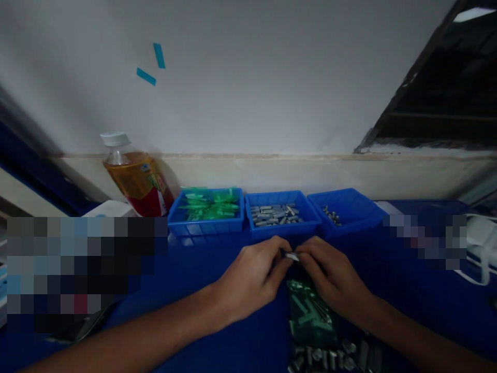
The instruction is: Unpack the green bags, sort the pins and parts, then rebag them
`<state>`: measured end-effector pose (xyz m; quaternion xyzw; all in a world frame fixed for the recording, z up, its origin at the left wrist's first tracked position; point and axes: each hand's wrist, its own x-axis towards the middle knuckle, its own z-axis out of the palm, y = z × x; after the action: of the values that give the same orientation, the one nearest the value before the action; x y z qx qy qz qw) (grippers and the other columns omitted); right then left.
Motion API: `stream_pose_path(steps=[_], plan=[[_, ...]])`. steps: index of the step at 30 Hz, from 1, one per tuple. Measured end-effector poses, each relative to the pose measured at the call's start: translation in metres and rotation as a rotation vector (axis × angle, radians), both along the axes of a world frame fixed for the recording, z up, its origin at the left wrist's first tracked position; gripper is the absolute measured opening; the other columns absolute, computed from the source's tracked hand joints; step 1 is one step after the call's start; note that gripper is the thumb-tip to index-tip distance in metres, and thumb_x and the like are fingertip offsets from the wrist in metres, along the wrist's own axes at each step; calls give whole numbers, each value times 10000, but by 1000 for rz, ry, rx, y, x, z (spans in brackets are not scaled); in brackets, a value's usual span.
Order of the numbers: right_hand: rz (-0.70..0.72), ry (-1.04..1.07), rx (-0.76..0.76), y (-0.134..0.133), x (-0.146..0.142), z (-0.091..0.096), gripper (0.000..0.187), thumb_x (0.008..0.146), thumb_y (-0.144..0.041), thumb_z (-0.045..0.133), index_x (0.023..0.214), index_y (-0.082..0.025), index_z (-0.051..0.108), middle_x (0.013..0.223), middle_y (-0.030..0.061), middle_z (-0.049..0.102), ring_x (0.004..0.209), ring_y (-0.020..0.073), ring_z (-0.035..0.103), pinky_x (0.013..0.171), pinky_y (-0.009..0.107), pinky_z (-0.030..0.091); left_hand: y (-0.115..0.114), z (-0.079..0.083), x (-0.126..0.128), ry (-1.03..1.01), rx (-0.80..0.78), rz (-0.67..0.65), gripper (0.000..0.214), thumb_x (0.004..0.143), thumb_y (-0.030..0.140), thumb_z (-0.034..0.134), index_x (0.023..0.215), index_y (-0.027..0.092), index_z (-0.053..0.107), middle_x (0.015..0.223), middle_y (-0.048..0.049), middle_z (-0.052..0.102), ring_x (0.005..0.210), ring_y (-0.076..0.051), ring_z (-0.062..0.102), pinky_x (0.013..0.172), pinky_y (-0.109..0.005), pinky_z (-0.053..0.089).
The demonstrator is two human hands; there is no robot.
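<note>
My left hand and my right hand meet over the blue table, fingers pinched together on a small silver metal piece held between them. Just below the hands lies a pile of green plastic parts, and nearer me a row of grey metal cylinders. Beyond the hands stand three blue trays: one with green plastic parts, one with grey metal pieces, one with a few small metal bits.
A bottle of amber drink with a white cap leans against the wall at the back left. A white object with a cable lies at the far right. The white wall rises right behind the trays.
</note>
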<state>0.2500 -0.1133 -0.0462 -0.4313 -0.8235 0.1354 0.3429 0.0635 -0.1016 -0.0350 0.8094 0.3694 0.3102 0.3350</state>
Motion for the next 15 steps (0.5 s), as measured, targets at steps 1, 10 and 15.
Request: stream_pose_path(steps=[1,10,15], plan=[[-9,6,2,-1,0,-1,92,912,-214,449,906,-197,540,775,9,569,724,130,538,649,263,428,0,0,0,0,-17,2,149,932,276,416,945,179,528,717,18,562,620,-102,515,562,-216,354],[49,-31,53,-2,0,-1,107,879,-140,487,958,-211,499,807,4,543,745,121,516,652,251,427,1,4,-4,73,-68,13,248,945,314,366,835,176,541,720,5,579,645,-119,533,574,-230,358],[65,-21,37,-1,0,5,110,909,-144,423,878,-201,512,750,4,529,701,120,502,627,254,417,0,4,-3,-9,-47,2,179,889,257,475,1060,210,507,760,26,581,617,-100,513,543,-211,350]])
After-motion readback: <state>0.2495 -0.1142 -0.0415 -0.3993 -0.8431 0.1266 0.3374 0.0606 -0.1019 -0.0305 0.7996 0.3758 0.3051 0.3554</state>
